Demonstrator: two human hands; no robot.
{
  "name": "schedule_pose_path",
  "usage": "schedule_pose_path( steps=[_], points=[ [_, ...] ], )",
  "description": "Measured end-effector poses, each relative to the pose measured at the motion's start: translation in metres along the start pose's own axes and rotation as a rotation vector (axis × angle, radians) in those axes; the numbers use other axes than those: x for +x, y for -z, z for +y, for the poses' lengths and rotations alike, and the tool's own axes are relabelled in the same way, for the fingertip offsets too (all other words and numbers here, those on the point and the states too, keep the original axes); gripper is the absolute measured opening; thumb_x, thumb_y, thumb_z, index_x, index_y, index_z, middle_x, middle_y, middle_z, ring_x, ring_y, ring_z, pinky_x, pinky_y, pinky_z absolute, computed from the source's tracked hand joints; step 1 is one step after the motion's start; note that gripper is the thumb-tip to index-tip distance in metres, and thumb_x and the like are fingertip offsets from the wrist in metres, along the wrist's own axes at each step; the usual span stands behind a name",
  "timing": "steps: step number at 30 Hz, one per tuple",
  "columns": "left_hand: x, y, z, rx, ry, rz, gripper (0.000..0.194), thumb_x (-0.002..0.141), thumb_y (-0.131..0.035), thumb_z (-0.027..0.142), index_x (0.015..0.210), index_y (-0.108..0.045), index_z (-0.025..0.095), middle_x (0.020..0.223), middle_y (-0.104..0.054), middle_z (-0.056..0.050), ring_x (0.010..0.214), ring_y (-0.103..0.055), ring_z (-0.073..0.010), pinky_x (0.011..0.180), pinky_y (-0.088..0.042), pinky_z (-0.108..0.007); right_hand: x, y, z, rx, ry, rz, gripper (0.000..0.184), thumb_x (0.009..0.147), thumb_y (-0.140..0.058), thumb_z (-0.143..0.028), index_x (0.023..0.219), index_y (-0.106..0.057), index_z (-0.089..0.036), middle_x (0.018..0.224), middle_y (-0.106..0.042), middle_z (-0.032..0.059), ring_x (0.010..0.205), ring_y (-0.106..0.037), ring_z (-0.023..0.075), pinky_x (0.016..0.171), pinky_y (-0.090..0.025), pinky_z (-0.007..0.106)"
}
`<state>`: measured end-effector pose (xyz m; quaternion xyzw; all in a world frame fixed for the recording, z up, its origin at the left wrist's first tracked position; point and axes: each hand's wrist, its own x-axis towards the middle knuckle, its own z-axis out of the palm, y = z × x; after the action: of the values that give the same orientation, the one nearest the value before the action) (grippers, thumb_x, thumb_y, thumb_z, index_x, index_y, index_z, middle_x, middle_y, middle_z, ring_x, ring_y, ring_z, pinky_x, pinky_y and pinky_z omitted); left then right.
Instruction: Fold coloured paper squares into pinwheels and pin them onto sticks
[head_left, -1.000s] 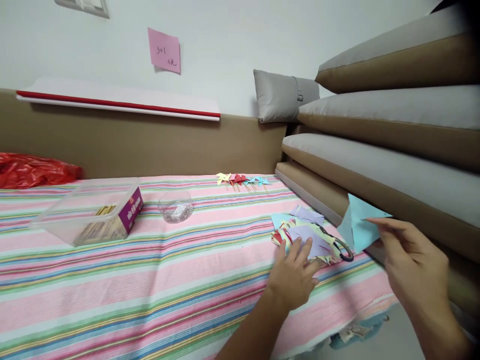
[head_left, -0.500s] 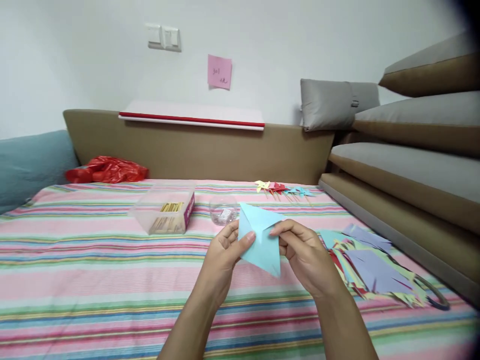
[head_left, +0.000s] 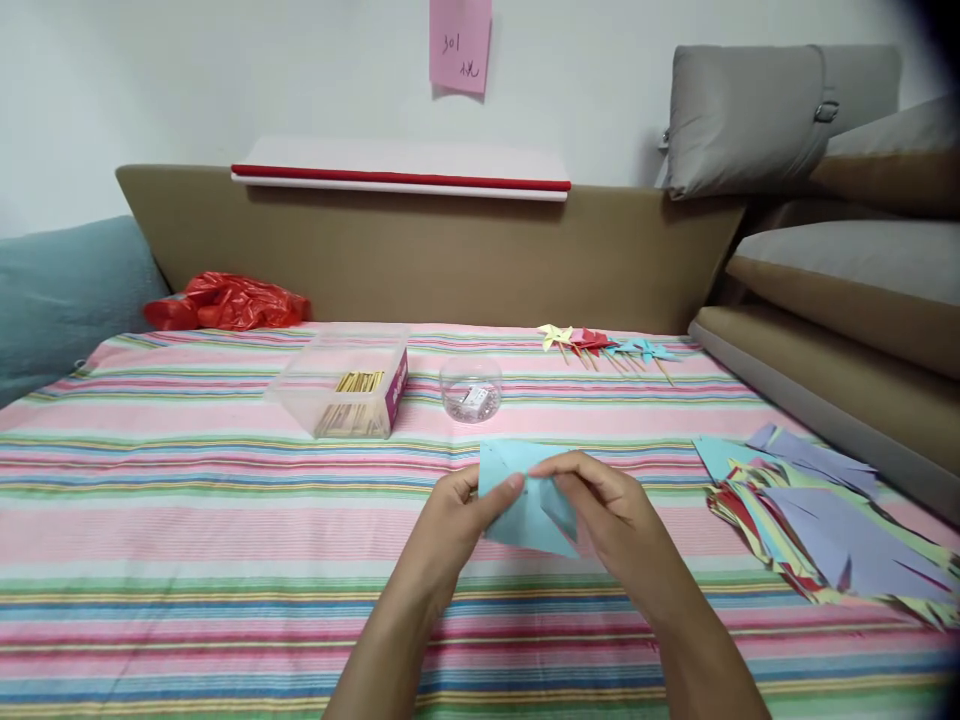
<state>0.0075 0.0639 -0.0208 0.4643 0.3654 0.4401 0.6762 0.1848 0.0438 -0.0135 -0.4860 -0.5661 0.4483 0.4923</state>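
A light blue sheet of paper [head_left: 525, 525], cut and partly folded, is held up between both hands above the striped cloth. My left hand [head_left: 457, 520] pinches it from the left, thumb lying on the front near the middle and fingers hidden behind. My right hand [head_left: 604, 500] grips it from the right, its index fingertip and thumb close to the centre, by the left thumb tip. A flap on the right side bends inward. Past the paper stands a round clear tub [head_left: 470, 390] holding small shiny pieces and a white label.
A clear plastic box [head_left: 337, 400] of short wooden sticks stands on the left. Several finished paper pinwheels [head_left: 596, 345] lie at the back right. Cut coloured paper [head_left: 832, 510] is piled at the right, below stacked cushions [head_left: 847, 260]. A red plastic bag [head_left: 229, 302] rests at the back left.
My view has shifted, so the surroundings appear higher in the frame. The right hand has moved its fingers to the paper's centre, and the paper's right part is folded differently.
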Motion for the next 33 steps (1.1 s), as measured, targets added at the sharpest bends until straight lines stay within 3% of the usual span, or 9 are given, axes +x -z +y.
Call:
schedule_pose_path(
  steps=[2, 4, 9, 13, 19, 26, 33],
  points=[
    [0.0, -0.004, -0.003, -0.093, -0.023, 0.081, 0.028, 0.087, -0.075, 0.043, 0.099, -0.079, 0.018, 0.091, -0.077, -0.005, 0.081, -0.066, -0.0183, 0.079, -0.05, -0.028, -0.003, -0.005, 0.0, 0.04, 0.03, 0.035, 0.024, 0.098, -0.057, -0.043, 0.107, -0.076, -0.031, 0.126, -0.065, 0.0047, 0.108, -0.065, 0.0202, 0.08, -0.055, 0.027],
    [-0.001, -0.008, -0.005, -0.193, -0.021, 0.176, 0.033, 0.087, -0.076, 0.044, 0.109, -0.078, 0.019, 0.098, -0.079, -0.006, 0.088, -0.069, -0.0198, 0.084, -0.052, -0.029, -0.007, -0.009, 0.003, 0.043, 0.069, 0.069, 0.025, 0.098, -0.058, -0.042, 0.117, -0.073, -0.037, 0.151, -0.05, 0.0025, 0.133, -0.053, 0.0248, 0.095, -0.054, 0.032],
    [0.002, -0.017, -0.011, -0.323, -0.029, 0.324, 0.037, 0.087, -0.076, 0.043, 0.115, -0.076, 0.019, 0.103, -0.08, -0.007, 0.087, -0.071, -0.0199, 0.077, -0.054, -0.028, -0.013, -0.015, 0.018, -0.272, 0.246, 0.063, 0.034, 0.095, -0.056, -0.025, 0.122, -0.068, -0.041, 0.165, -0.026, -0.0024, 0.143, -0.043, 0.0279, 0.111, -0.046, 0.048],
    [0.007, -0.02, -0.013, -0.359, -0.058, 0.394, 0.036, 0.087, -0.076, 0.043, 0.112, -0.074, 0.017, 0.102, -0.08, -0.008, 0.085, -0.072, -0.0197, 0.076, -0.055, -0.028, -0.009, -0.013, 0.026, -0.525, 0.41, 0.067, 0.036, 0.09, -0.059, -0.016, 0.117, -0.069, -0.039, 0.168, -0.013, -0.0033, 0.147, -0.035, 0.0309, 0.112, -0.043, 0.055],
    [0.005, -0.022, -0.014, -0.424, -0.096, 0.393, 0.045, 0.087, -0.077, 0.044, 0.123, -0.071, 0.018, 0.113, -0.078, -0.009, 0.105, -0.072, -0.0236, 0.085, -0.057, -0.031, -0.002, -0.012, 0.024, -0.573, 0.487, 0.182, 0.012, 0.094, -0.067, -0.027, 0.096, -0.077, -0.034, 0.163, -0.03, 0.0004, 0.143, -0.04, 0.0337, 0.106, -0.048, 0.055],
    [0.0, -0.029, -0.011, -0.428, -0.11, 0.343, 0.042, 0.086, -0.078, 0.041, 0.123, -0.071, 0.023, 0.12, -0.077, -0.006, 0.113, -0.07, -0.0236, 0.092, -0.057, -0.032, -0.004, -0.013, 0.022, -0.514, 0.469, 0.201, 0.014, 0.095, -0.066, -0.031, 0.096, -0.08, -0.034, 0.16, -0.037, 0.0033, 0.14, -0.044, 0.0333, 0.104, -0.047, 0.055],
    [-0.001, -0.033, -0.011, -0.401, -0.153, 0.309, 0.034, 0.089, -0.075, 0.038, 0.119, -0.072, 0.021, 0.118, -0.076, -0.006, 0.11, -0.07, -0.0232, 0.096, -0.058, -0.036, -0.004, -0.017, 0.014, -0.179, 0.164, 0.297, 0.018, 0.09, -0.07, -0.044, 0.085, -0.078, -0.03, 0.152, -0.049, 0.0054, 0.136, -0.049, 0.0342, 0.112, -0.039, 0.057]
  ],
)
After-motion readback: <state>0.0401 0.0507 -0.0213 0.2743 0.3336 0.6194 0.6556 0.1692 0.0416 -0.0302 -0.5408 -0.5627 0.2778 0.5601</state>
